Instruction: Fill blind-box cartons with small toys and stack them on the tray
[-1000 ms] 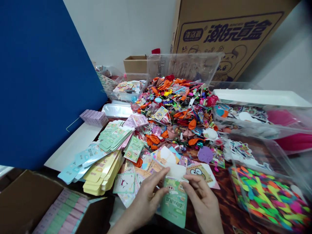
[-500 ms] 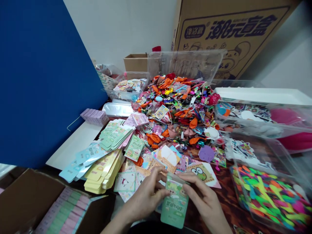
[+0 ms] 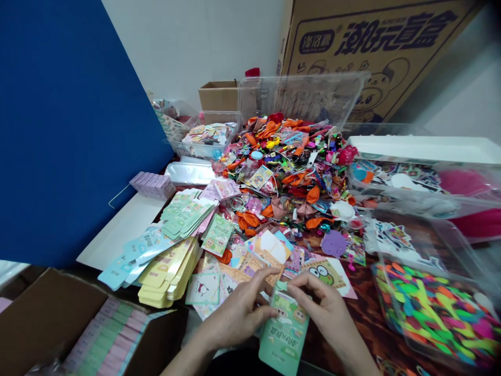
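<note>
Pouch or card: what do the hands hold?

A mint-green printed pouch (image 3: 284, 334), nearly upright at the near edge of the bench (image 3: 371, 324), its lower end hanging free. The left hand (image 3: 238, 313) and right hand (image 3: 324, 300) close on its top from either side, their fingers (image 3: 301, 292) curled and pinching.

How should that grip go?

Judging by the picture, even pressure from both sides suits it, with the pouch held clear of the loose cards (image 3: 207, 289) beside the left hand.

What lies around?

Far ahead, a heap of balloons and trinkets (image 3: 289, 177); to the left, stacks of yellow card (image 3: 166, 277); to the right, a clear tub of bright cut shapes (image 3: 434, 313); near left, an open carton (image 3: 47, 324) of pastel packets (image 3: 105, 334).
</note>
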`<state>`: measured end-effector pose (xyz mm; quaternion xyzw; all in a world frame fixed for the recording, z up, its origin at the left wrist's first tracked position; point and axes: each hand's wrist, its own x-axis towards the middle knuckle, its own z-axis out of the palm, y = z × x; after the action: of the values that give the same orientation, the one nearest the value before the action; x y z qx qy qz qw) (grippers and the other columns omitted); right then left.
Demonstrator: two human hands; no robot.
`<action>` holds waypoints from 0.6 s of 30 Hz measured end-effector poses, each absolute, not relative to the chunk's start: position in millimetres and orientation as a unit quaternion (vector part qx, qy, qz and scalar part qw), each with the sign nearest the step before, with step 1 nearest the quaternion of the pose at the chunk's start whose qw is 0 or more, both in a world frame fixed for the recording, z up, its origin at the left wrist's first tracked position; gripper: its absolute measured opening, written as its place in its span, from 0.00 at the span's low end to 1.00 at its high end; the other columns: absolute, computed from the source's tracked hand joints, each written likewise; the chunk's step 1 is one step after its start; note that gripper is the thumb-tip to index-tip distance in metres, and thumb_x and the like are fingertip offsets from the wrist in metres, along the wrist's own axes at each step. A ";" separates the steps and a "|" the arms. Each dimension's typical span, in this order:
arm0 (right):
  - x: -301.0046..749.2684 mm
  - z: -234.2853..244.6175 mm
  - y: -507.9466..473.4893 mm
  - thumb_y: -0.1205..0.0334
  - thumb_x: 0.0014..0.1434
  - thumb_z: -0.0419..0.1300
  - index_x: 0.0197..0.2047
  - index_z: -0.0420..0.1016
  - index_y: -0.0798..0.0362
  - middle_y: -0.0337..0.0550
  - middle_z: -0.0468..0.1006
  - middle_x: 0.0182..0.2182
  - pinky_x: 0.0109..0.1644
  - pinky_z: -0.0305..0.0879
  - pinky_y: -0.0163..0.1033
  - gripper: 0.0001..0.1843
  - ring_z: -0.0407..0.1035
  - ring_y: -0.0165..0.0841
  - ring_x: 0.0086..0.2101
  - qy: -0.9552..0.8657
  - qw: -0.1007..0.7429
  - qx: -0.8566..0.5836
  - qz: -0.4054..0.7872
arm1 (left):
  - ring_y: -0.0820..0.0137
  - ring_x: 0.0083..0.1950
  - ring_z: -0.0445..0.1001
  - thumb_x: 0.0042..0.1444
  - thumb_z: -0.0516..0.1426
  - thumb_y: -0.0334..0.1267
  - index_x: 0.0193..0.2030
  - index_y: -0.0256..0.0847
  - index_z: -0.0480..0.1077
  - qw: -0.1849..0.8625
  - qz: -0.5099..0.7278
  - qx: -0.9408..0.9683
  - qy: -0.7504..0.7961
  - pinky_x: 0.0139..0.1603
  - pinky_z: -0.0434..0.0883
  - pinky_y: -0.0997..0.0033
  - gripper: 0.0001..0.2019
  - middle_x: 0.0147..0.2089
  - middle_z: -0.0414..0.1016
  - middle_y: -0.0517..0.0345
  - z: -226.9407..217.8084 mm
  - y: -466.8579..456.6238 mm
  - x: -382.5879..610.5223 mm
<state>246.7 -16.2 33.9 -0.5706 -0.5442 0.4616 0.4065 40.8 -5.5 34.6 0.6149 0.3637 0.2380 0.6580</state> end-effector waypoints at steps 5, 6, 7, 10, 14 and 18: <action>257.3 26.8 -18.2 0.49 0.60 0.62 0.31 0.82 0.49 0.43 0.82 0.31 0.40 0.71 0.40 0.15 0.75 0.39 0.35 -0.571 0.376 -0.537 0.494 | 0.72 0.38 0.75 0.59 0.58 0.28 0.68 0.53 0.59 0.656 0.265 0.599 0.376 0.38 0.68 0.73 0.32 0.47 0.70 0.58 23.8 -7.8 41.4; 257.7 26.3 -20.8 0.50 0.60 0.62 0.35 0.84 0.48 0.44 0.84 0.35 0.44 0.71 0.42 0.13 0.76 0.41 0.38 -0.578 0.374 -0.539 0.485 | 0.72 0.38 0.75 0.58 0.58 0.28 0.68 0.52 0.59 0.658 0.271 0.591 0.379 0.37 0.68 0.74 0.31 0.47 0.70 0.58 23.2 -7.5 41.2; 257.4 26.4 -23.8 0.51 0.61 0.63 0.39 0.85 0.46 0.44 0.84 0.38 0.47 0.71 0.43 0.12 0.76 0.42 0.41 -0.586 0.376 -0.540 0.473 | 0.72 0.37 0.74 0.58 0.58 0.29 0.68 0.52 0.59 0.661 0.275 0.585 0.381 0.37 0.68 0.74 0.31 0.47 0.70 0.57 23.4 -6.9 40.8; 252.7 29.6 -32.7 0.56 0.61 0.63 0.42 0.85 0.43 0.43 0.84 0.40 0.49 0.72 0.43 0.09 0.77 0.41 0.43 -0.598 0.403 -0.534 0.441 | 0.70 0.39 0.75 0.59 0.59 0.30 0.65 0.48 0.66 0.655 0.275 0.596 0.375 0.38 0.69 0.74 0.26 0.49 0.74 0.55 27.9 -3.9 38.9; 247.2 33.0 -33.0 0.57 0.60 0.64 0.34 0.85 0.47 0.43 0.83 0.34 0.45 0.71 0.41 0.08 0.76 0.39 0.38 -0.579 0.409 -0.519 0.477 | 0.64 0.47 0.75 0.61 0.59 0.36 0.53 0.43 0.77 0.623 0.263 0.634 0.375 0.50 0.70 0.68 0.14 0.48 0.80 0.54 31.6 1.5 34.3; 241.4 21.4 -21.8 0.53 0.54 0.70 0.38 0.83 0.49 0.42 0.82 0.34 0.39 0.72 0.39 0.10 0.74 0.37 0.35 -0.346 0.498 -0.543 0.581 | 0.62 0.47 0.76 0.65 0.54 0.43 0.66 0.44 0.67 0.687 0.281 0.547 0.386 0.49 0.73 0.63 0.23 0.50 0.79 0.52 25.7 5.2 36.7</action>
<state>241.4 -21.8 21.4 -0.5427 -0.3459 0.5810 0.4983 36.7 5.2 25.7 0.5470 0.3860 0.2815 0.6874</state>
